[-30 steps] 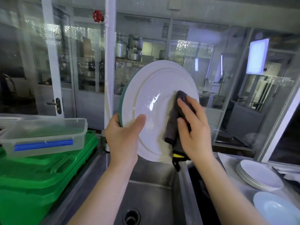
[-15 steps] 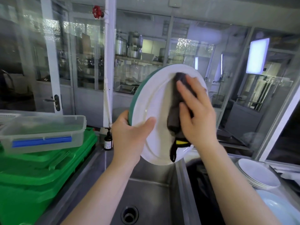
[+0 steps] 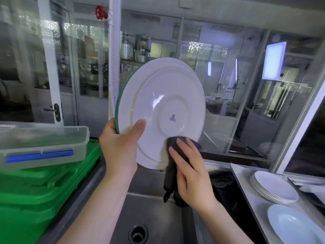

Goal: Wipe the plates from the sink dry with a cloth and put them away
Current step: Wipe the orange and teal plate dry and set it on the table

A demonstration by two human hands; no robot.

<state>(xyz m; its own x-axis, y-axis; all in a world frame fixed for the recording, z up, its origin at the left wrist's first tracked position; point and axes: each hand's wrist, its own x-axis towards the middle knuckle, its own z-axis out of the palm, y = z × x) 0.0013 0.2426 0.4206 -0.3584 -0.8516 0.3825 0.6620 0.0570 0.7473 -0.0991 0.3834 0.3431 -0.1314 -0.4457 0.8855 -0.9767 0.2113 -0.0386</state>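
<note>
A round glazed plate (image 3: 158, 110), white on its underside with a raised foot ring and a thin green rim edge, is held nearly upright above the steel sink (image 3: 149, 213), its back toward the camera. A small blue-grey maker's stamp sits at the centre of the base, too small to read. The left hand (image 3: 119, 147) grips the plate's lower left edge, thumb laid across the white back and fingers curled behind the rim. The right hand (image 3: 190, 171) presses a dark grey, soft, crumpled cloth (image 3: 173, 152) against the plate's lower edge with fingers nearly straight; the cloth's tail hangs down toward the sink. At left, a clear plastic box (image 3: 44, 143) with a blue clip rests on glossy green crates (image 3: 44, 187). At right, a stack (image 3: 274, 187) of white plates and a pale blue dish (image 3: 297, 224) lie on a steel counter (image 3: 246, 191).
</note>
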